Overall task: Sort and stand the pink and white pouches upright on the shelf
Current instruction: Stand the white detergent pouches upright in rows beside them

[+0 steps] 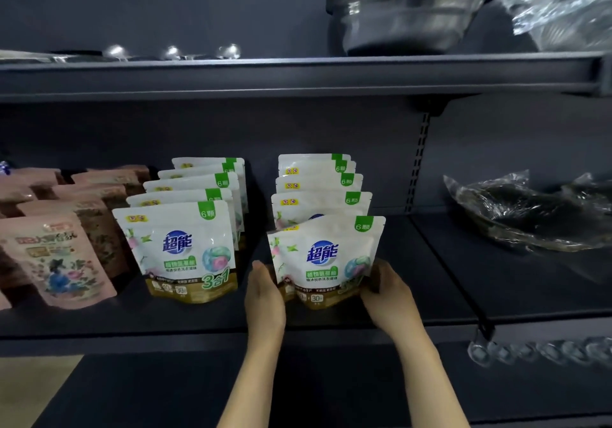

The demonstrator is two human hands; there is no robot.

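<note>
- The front pouch (323,258) of the right white row (319,182) stands on the shelf (198,315), and it is my landmark here.
- The left hand (265,295) holds the pouch's lower left edge, with the fingers curled around it; the right hand (387,291) grips the lower right corner in the same way.
- Behind the pouch, the other white ones of its row stand upright, one close behind the other.
- Left of the pouch is a second white row (185,228), and further left are the pink pouches (56,255).
- The pouch's top edge bends like a wave, so the film seems soft and light; the contents probably sit low in it.
- I think the best hold is low at both sides, near the base, where the pouch is fuller and stiffer.
- The glossy film may slip, and a hard squeeze could crush what is inside.
</note>
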